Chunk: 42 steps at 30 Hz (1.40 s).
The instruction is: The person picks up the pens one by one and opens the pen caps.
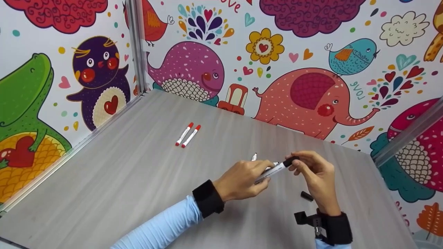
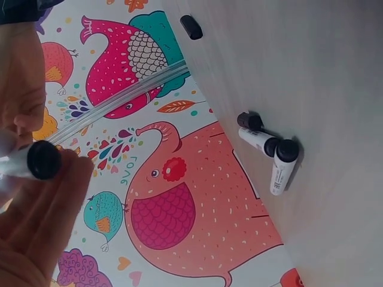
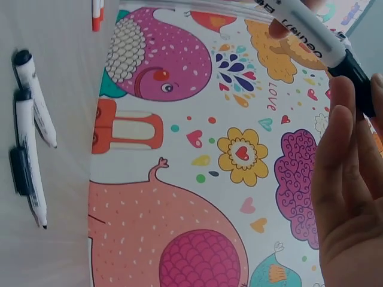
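A white marker (image 1: 271, 173) lies slanted above the table, its barrel gripped by my left hand (image 1: 240, 180). At its upper right end sits a black cap (image 3: 357, 84), pinched between the thumb and fingers of my right hand (image 1: 318, 174). In the right wrist view lettering shows on the barrel. Two more white markers, one (image 3: 40, 104) touching or overlapping the other (image 3: 29, 155), lie on the table with their tips bare; in the head view my left hand partly hides them. A loose black cap (image 3: 20, 171) lies beside them.
Another loose black cap (image 1: 306, 196) rests on the grey table (image 1: 138, 166) near my right wrist. Farther back, two red-capped markers (image 1: 184, 134) lie side by side. Printed walls (image 1: 235, 62) with cartoon animals border the table, joined by a metal corner post (image 1: 138, 52).
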Available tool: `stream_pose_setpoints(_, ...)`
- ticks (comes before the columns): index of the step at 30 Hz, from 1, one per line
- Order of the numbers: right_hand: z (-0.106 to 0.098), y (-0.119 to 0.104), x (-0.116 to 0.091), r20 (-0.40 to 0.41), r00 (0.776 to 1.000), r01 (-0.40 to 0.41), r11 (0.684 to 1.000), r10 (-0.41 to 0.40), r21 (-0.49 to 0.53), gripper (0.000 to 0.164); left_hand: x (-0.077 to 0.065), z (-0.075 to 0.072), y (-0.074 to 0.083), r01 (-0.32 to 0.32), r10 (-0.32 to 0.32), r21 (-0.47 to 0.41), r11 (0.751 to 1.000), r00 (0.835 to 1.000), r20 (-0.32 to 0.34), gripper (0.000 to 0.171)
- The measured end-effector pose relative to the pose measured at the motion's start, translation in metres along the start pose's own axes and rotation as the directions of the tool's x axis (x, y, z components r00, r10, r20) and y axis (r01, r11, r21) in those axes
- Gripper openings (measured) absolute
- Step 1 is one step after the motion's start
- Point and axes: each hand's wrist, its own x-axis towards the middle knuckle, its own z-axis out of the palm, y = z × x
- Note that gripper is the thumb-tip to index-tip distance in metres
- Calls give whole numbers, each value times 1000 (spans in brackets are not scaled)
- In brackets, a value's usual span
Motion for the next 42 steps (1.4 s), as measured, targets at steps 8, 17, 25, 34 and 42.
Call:
stream_pose_setpoints(8,1,12,-2,42,999,1,993,-6,115,28,-3,3,0,110,-95,-181,977,991,93,28)
stream_pose_setpoints(17,7,14,-3,23,999,29,991,-32,132,21,-3,-3,0,112,-103,-221,969,993,55,34)
stream_pose_setpoints(25,24,18,-2,-87,996,25,994,-16,110,17,-4,-2,1,97,-102,-105,990,994,-36,26)
stream_pose_setpoints(34,37,18,-4,-196,980,-14,994,36,112,18,-5,1,1,39,14,336,941,988,-156,24)
stream_pose_setpoints(42,35,8,-1,-219,975,-33,999,24,-41,20,0,-5,-2,-2,68,374,927,984,-164,24)
